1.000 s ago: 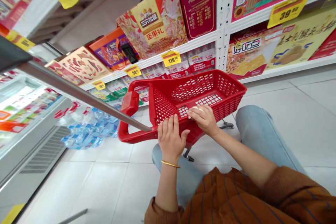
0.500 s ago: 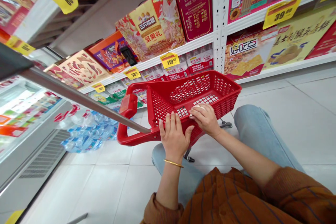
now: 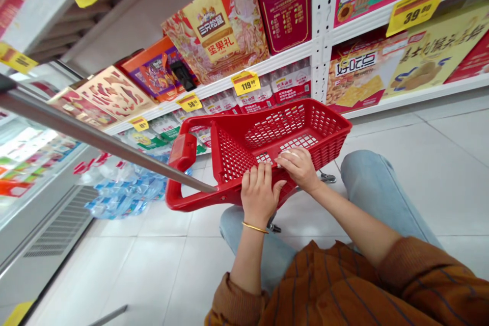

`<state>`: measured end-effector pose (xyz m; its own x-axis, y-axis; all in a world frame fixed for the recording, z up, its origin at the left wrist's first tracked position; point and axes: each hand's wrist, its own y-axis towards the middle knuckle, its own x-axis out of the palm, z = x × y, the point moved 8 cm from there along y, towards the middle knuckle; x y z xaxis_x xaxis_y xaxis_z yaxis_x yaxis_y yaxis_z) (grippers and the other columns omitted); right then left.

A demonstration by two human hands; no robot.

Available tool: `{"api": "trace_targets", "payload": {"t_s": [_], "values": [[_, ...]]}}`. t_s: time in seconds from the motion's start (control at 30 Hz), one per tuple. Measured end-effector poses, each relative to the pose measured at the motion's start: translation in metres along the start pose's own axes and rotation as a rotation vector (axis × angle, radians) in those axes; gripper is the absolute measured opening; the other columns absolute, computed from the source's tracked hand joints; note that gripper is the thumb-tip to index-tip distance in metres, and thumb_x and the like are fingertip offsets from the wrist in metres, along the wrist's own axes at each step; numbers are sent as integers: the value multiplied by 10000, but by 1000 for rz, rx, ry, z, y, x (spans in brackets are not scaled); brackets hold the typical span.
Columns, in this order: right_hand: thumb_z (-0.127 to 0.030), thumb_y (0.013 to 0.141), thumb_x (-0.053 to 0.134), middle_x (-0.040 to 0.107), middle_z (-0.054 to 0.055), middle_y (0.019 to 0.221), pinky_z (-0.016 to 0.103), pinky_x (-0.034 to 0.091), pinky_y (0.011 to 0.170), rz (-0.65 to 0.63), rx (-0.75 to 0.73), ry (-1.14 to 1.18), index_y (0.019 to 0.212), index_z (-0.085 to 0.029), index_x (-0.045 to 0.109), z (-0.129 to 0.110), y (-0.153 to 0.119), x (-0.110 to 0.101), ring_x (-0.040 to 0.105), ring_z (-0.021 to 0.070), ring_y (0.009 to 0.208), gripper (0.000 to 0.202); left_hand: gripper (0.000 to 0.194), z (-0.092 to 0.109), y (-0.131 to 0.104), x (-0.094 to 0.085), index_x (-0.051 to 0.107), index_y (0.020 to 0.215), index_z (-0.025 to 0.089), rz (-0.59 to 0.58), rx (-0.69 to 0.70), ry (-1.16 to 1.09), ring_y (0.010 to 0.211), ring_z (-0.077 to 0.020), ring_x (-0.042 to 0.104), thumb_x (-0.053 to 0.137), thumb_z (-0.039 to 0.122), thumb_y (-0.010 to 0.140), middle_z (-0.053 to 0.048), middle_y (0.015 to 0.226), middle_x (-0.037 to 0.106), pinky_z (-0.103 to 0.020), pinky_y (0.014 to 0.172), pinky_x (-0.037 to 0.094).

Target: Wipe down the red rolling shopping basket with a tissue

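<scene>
A red plastic shopping cart (image 3: 331, 138) with perforated walls stands in front of me, its basket holding nothing I can see. My left hand (image 3: 260, 194), with a gold bangle at the wrist, hooks its fingers over the near rim, thumb apart on the near side. Just right of it, my right hand (image 3: 300, 169) curls over the same rim; its thumb is mostly hidden. The two hands are close together. At the left end is the cart's handle (image 3: 176, 191), and a slanting metal pole (image 3: 114, 141) meets the frame beside it.
Behind the cart, shelves hold gift boxes (image 3: 221, 30) and packed bottles (image 3: 290, 84) with yellow price tags (image 3: 246, 83). Wrapped water bottles (image 3: 122, 191) lie on the floor at left, beside a chiller case (image 3: 57, 224). My bent knees (image 3: 376, 183) flank the cart's near side.
My left hand has slid slightly right along the rim, closer to my right hand, and its fingers have bent more over the edge. The view has shifted a little.
</scene>
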<state>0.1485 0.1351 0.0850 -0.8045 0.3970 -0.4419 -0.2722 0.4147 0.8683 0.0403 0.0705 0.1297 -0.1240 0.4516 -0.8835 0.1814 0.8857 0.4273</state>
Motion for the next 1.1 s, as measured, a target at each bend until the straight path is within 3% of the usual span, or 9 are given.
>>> {"api": "trace_targets", "payload": {"t_s": [0.6, 0.73, 0.93, 1.1], "values": [[-177, 947, 503, 703, 34, 1073, 478, 353, 1099, -7, 34, -28, 1120, -262, 658, 38, -7, -10, 572, 189, 1126, 248, 604, 2, 5, -2, 511, 1364, 132, 6, -27, 16, 1151, -300, 543, 357, 547, 952, -130, 1293, 622, -456, 1038, 343], [-223, 935, 539, 703, 50, 1059, 449, 410, 1048, -2, 79, 13, 1164, -255, 640, 25, 1, -11, 580, 196, 1064, 252, 637, 5, 5, -2, 499, 1372, 120, 3, -55, 8, 1148, -313, 537, 378, 569, 938, -144, 1297, 614, -491, 1042, 338], [-255, 973, 461, 653, 110, 1191, 390, 464, 939, -109, -47, 112, 1303, -182, 543, -20, 15, 4, 572, 212, 1083, 348, 622, 7, 1, -3, 543, 1327, 110, 13, -61, 21, 1173, -314, 519, 381, 567, 937, -142, 1303, 610, -507, 1087, 290], [-259, 992, 406, 661, 104, 1155, 362, 447, 867, -160, -47, 57, 1255, -189, 578, -21, 13, 10, 574, 208, 1045, 322, 603, 2, -4, 0, 557, 1318, 137, 35, -17, 27, 1188, -301, 512, 360, 567, 944, -121, 1285, 625, -477, 1089, 291]]}}
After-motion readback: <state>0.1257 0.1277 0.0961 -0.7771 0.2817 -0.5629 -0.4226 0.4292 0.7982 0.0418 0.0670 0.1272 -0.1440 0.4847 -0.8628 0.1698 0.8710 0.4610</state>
